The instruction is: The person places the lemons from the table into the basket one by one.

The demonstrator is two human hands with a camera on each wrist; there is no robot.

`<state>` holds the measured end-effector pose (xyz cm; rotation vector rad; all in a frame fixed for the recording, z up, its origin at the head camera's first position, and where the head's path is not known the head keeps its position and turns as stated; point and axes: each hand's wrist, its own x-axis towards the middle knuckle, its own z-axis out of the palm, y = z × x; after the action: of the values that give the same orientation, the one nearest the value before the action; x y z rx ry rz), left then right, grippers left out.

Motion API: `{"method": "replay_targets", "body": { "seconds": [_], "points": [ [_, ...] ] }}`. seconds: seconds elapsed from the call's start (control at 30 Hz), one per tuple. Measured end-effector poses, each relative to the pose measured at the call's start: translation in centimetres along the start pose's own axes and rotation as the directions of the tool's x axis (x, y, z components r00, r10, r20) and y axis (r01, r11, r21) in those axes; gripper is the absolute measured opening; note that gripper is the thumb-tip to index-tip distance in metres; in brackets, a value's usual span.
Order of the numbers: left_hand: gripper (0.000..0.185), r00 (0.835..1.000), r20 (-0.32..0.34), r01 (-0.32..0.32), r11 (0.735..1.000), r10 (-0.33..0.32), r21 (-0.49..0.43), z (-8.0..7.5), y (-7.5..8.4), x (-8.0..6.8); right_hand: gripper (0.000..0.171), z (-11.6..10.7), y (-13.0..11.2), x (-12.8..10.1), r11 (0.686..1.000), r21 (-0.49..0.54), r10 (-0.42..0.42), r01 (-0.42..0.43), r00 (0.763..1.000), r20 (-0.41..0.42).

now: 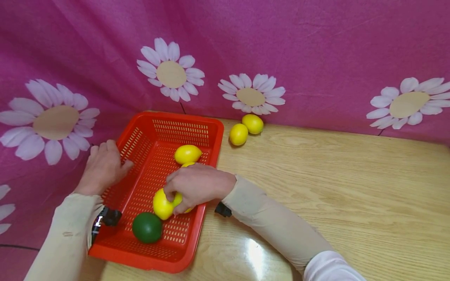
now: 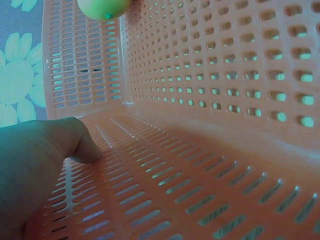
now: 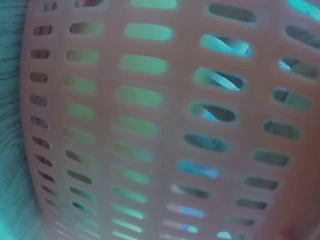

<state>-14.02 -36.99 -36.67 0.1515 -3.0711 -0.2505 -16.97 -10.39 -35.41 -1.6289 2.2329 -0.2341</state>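
Right hand (image 1: pixel 197 185) curling fingers and thumb round a smooth yellow plastic lemon (image 1: pixel 165 203), gripping it from above, low inside the red slotted plastic basket (image 1: pixel 211 134), near the basket's right wall and front half. Touching or just beside a round dark green lime-like fruit (image 1: pixel 147 227) lying in the front of the basket; contact hard to tell. Peeking out behind the knuckles, a sliver of another yellow fruit (image 1: pixel 188 164), mostly hidden by the hand. Further back in the basket, lying loose, a second whole yellow lemon (image 1: pixel 188 153).

Left hand (image 1: pixel 102 168) resting over the basket's left rim, thumb hooked inside against the slotted wall, fingers on the outer side, steadying it; grasping the rim, not a fruit. Left wrist view showing the thumb (image 2: pixel 82 145) pressing on the basket wall (image 2: pixel 210 100), with one fruit (image 2: pixel 104 8) at the far end. Right wrist view filled by blurred basket slots (image 3: pixel 150 125), nothing else readable.

Sitting outside the basket on the light wooden table (image 1: pixel 334 187), two more yellow lemons, touching each other: nearer one (image 1: pixel 238 134), farther one (image 1: pixel 252 123), close to the basket's back right corner. Hanging behind, a magenta cloth with white daisies (image 1: pixel 316 47). Beige sleeves covering both forearms.
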Motion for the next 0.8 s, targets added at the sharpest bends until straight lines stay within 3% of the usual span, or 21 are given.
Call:
{"method": "replay_targets", "body": {
  "seconds": [0.8],
  "points": [
    [0.048,1.000,-0.016,-0.012,1.000,0.012,0.004,0.04,0.00,-0.15,0.027,-0.06,0.18,-0.15,1.000,-0.010,0.010,-0.011,0.999,-0.034]
  ]
}}
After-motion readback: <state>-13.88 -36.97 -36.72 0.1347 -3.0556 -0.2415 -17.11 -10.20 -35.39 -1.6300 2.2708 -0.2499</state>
